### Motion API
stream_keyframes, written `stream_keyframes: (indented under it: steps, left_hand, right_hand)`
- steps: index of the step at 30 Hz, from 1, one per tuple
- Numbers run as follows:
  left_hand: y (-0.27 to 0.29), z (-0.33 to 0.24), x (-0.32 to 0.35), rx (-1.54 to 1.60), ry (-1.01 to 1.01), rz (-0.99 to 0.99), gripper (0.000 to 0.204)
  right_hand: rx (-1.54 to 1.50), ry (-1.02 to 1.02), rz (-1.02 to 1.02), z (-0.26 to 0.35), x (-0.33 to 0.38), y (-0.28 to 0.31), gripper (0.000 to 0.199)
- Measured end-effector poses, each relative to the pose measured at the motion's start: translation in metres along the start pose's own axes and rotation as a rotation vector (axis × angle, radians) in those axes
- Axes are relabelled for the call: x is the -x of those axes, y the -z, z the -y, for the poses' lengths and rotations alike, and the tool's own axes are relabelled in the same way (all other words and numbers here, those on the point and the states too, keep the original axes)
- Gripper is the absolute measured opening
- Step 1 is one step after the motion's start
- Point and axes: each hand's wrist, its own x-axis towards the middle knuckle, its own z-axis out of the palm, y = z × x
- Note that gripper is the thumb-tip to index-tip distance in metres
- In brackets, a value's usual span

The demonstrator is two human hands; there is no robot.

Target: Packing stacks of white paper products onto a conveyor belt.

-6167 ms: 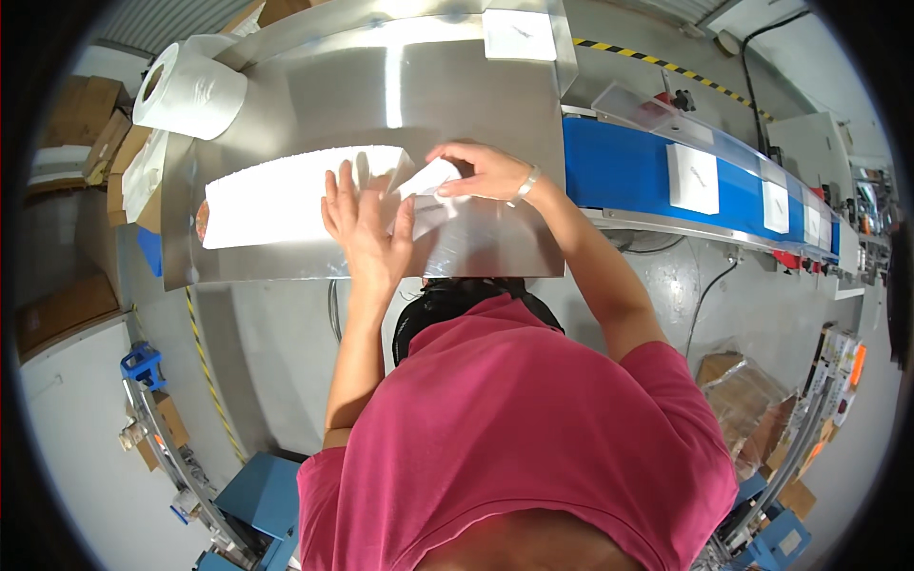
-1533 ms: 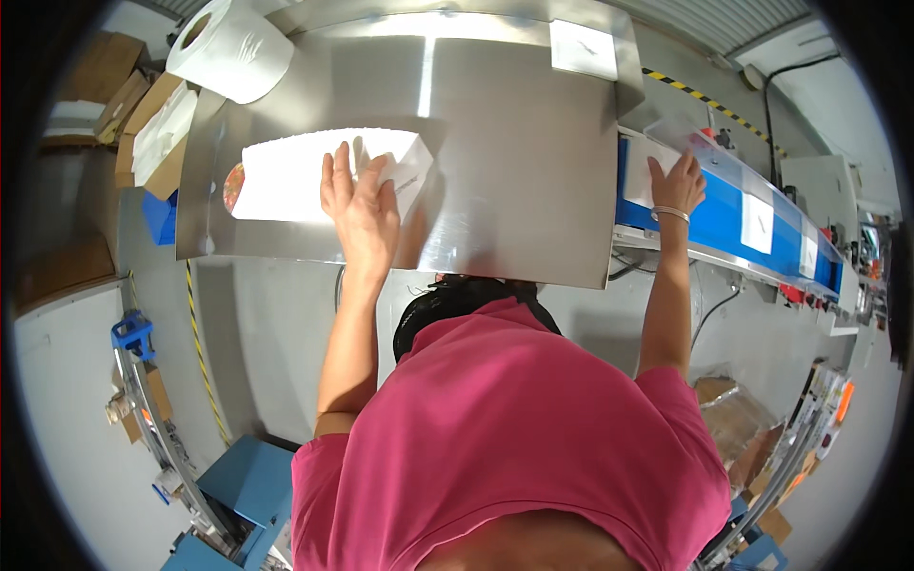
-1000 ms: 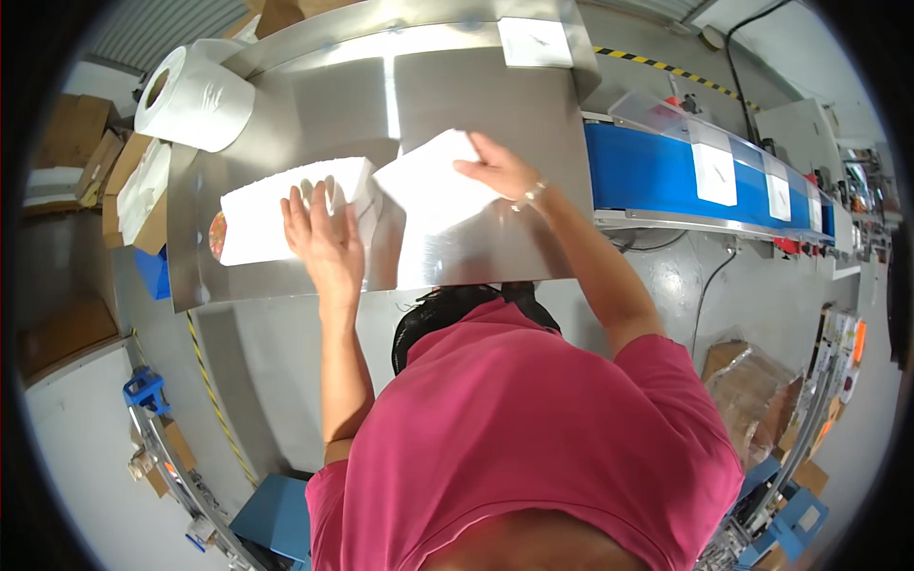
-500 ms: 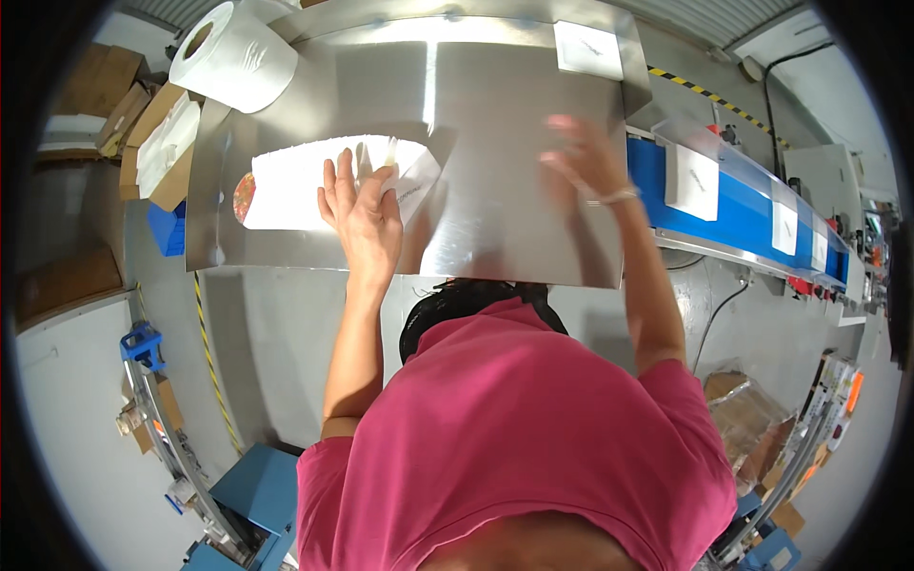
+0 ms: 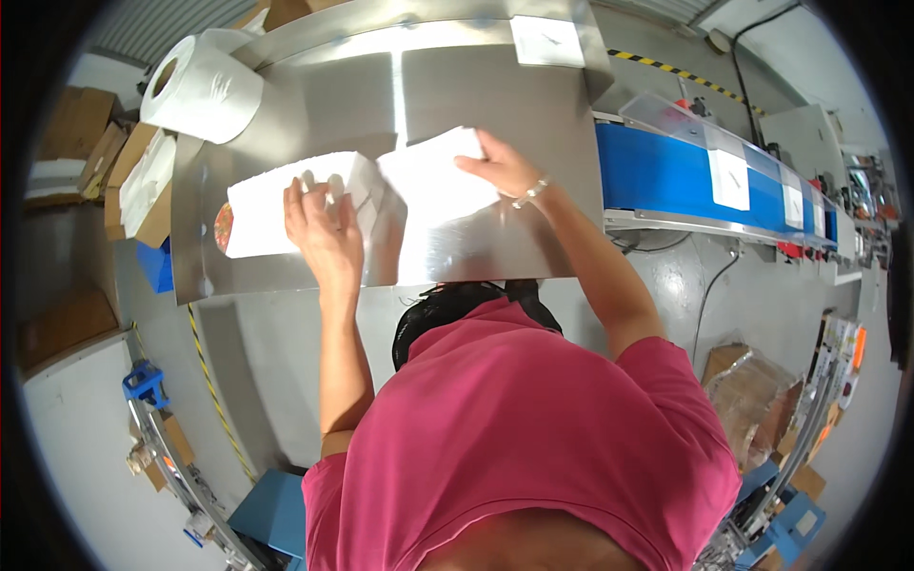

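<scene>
A long row of white flat packets lies on the steel table, with a red speckled round piece at its left end. My left hand rests on the right part of this row, fingers spread, pale covers on some fingertips. To the right of the row, my right hand grips a white square packet by its right edge, thumb over the top face. Glare hides any detail on the packet's face. Its left corner is close to the row's right end; I cannot tell whether they touch.
On the right, a blue conveyor belt carries several white square packets under a clear guard. Another white packet lies at the table's far right. A large white roll and an opened cardboard box stand at the left.
My right hand has come left from near the conveyor and now holds a white packet over the table. The view has shifted slightly; my left hand stays on the row.
</scene>
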Motion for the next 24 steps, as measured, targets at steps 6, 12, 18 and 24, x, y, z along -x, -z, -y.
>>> stream_keyframes:
  steps: [6, 12, 18, 24]
  left_hand:
    - [0.008, 0.002, -0.001, -0.119, -0.019, 0.096, 0.035]
    - [0.008, -0.002, -0.004, -0.050, -0.005, 0.108, 0.034]
    - [0.011, -0.003, -0.001, -0.048, -0.032, 0.148, 0.029]
    - [0.012, -0.005, -0.006, -0.083, -0.051, 0.144, 0.039]
  right_hand:
    - [0.627, -0.468, -0.547, -0.053, 0.071, 0.141, 0.041]
    - [1.193, -0.154, -0.877, -0.065, 0.080, 0.184, 0.062]
    - [0.303, 0.231, 0.033, 0.020, -0.013, 0.011, 0.059]
    - [0.282, 0.415, 0.227, 0.043, -0.048, -0.054, 0.056]
